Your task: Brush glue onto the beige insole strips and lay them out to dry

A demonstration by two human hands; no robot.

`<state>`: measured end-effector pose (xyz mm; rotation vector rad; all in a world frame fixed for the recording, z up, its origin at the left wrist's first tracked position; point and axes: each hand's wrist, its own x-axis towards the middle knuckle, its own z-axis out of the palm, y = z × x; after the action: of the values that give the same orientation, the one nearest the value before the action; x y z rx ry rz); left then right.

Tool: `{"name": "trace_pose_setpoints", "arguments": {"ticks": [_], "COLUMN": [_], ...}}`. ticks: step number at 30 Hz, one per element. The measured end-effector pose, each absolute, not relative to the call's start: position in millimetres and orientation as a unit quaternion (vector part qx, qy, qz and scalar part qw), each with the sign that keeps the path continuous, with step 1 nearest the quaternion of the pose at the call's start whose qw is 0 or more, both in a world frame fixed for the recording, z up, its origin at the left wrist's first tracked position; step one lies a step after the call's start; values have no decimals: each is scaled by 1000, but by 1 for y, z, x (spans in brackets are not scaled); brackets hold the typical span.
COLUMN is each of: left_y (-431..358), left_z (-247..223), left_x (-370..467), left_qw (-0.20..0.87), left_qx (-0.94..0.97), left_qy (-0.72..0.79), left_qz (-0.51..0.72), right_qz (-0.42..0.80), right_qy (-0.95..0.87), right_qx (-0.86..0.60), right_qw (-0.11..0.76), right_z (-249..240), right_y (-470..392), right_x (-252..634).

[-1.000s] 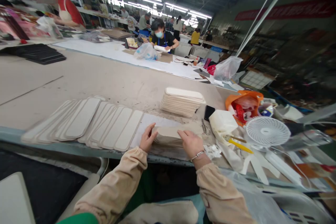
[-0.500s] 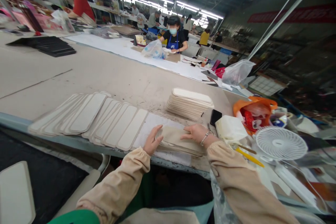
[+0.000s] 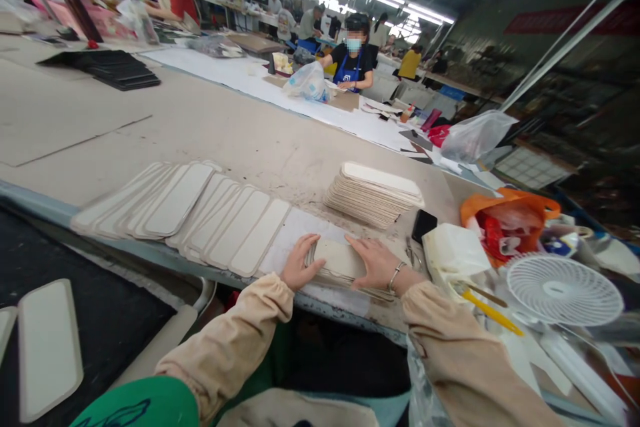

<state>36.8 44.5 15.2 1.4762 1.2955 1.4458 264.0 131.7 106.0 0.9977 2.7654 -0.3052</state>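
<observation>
In front of me at the table edge lies a low stack of beige rounded panels (image 3: pixel 339 257). My left hand (image 3: pixel 303 265) is at the stack's left end, thumb and fingers spread, fingertips by its edge. Across from it, my right hand (image 3: pixel 376 263) rests over the right end with its fingers apart, a bracelet on the wrist. A fanned row of similar panels (image 3: pixel 256 235), pale with beige borders, overlaps to the left. Behind my hands stands a taller, neat pile of panels (image 3: pixel 373 193). White paper (image 3: pixel 293 230) lies under the low stack.
To the right are a black phone (image 3: pixel 425 225), a white container (image 3: pixel 456 250), a yellow-handled tool (image 3: pixel 493 312), a white fan (image 3: pixel 565 288) and an orange bag (image 3: pixel 515 217). Black sheets (image 3: pixel 107 70) lie at the far left. Loose panels (image 3: pixel 50 347) rest on a black surface lower left. A co-worker (image 3: pixel 354 60) sits opposite.
My right hand's fingers have shifted toward the far side of the low stack and spread. My left hand stays at the left end. The whole view has swung slightly left.
</observation>
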Motion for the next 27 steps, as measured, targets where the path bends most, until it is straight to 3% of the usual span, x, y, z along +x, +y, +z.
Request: {"name": "trace_pose_setpoints", "arguments": {"ticks": [7,16,22,27], "left_y": [39,38,36,35], "left_z": [11,12,14,15], "left_x": [38,40,44,43], "left_qw": [326,312,293,311], "left_qx": [592,672,651,660], "left_qy": [481,467,521,527], "left_qz": [558,483,467,437], "right_qz": [-75,-86,-65,-86], "right_qy": [934,926,925,895], "right_qx": [342,367,375,431], "right_qw": [71,-7,7,83], "right_z": [111,66,57,63], "right_y": [110,113,116,124], "right_x": [247,270,282,283]}}
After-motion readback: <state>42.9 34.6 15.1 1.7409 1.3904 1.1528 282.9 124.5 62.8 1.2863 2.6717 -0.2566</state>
